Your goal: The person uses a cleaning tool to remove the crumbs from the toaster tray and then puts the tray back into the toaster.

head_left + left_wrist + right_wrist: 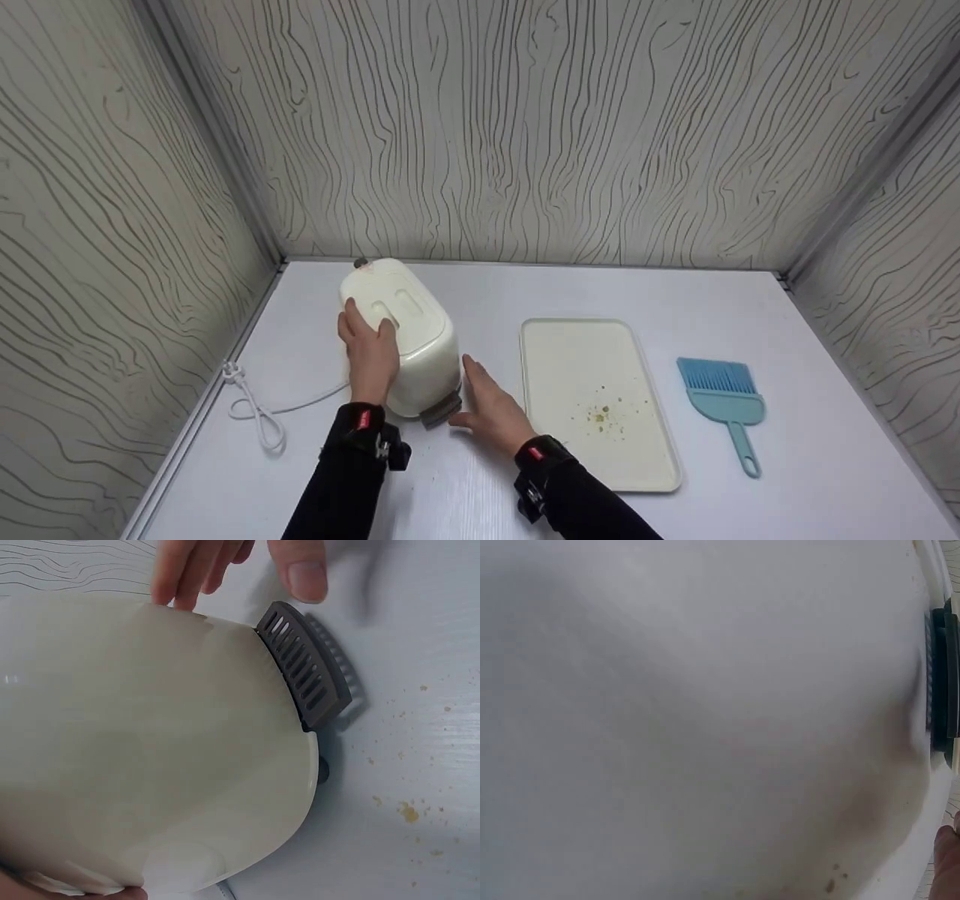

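A cream two-slot toaster [420,375] stands at an angle on the left of the table. My left hand [369,358] grips its left upper edge, thumb on the top by a slot and fingers along the side. Beside the toaster's lower right end is my right hand [491,409], its fingers spread and apart from the body. A slotted grey piece [304,664] juts from the toaster's near end, close to the right thumb. The right wrist view is mostly blurred white surface, with a dark part [941,682] at its right edge.
A cream tray [577,352] with crumbs on it lies right of the toaster. Farther right is a blue brush in a dustpan [726,409]. The white cord with its plug [259,420] lies at the left edge. Crumbs [409,812] dot the table near the toaster.
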`<action>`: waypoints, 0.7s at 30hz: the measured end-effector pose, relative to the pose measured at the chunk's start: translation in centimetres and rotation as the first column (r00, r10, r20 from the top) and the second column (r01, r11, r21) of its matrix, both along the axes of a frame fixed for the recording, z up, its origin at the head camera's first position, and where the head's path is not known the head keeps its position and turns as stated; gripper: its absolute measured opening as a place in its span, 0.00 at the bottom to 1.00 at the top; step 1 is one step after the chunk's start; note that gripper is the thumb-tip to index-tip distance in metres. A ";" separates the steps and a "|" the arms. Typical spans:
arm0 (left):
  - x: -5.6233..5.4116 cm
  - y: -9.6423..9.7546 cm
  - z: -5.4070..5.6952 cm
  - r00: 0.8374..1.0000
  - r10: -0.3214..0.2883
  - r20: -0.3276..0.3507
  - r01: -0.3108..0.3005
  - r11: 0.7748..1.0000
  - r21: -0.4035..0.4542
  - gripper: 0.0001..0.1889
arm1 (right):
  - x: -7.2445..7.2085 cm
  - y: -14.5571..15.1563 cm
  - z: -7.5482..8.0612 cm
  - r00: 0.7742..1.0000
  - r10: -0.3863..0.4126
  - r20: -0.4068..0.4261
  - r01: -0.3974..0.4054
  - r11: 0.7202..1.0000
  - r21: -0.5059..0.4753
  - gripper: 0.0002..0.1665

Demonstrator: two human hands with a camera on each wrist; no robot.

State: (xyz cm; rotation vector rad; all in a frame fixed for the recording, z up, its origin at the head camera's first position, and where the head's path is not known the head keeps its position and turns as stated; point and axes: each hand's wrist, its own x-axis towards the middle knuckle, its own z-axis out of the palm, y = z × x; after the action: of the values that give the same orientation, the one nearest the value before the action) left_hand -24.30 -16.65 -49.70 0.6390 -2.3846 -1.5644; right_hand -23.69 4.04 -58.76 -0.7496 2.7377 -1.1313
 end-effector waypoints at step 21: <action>0.0 0.1 -0.1 1.000 0.022 -0.021 -0.022 1.000 -0.001 0.40 | -0.2 -0.9 -1.5 0.988 0.032 -0.153 -0.016 0.994 0.109 0.60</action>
State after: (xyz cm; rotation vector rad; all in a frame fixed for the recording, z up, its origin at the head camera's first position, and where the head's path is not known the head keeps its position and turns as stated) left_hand -24.29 -16.52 -49.79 0.6440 -2.3552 -1.5533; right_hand -23.88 3.12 -60.31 -0.8883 2.8797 -0.9494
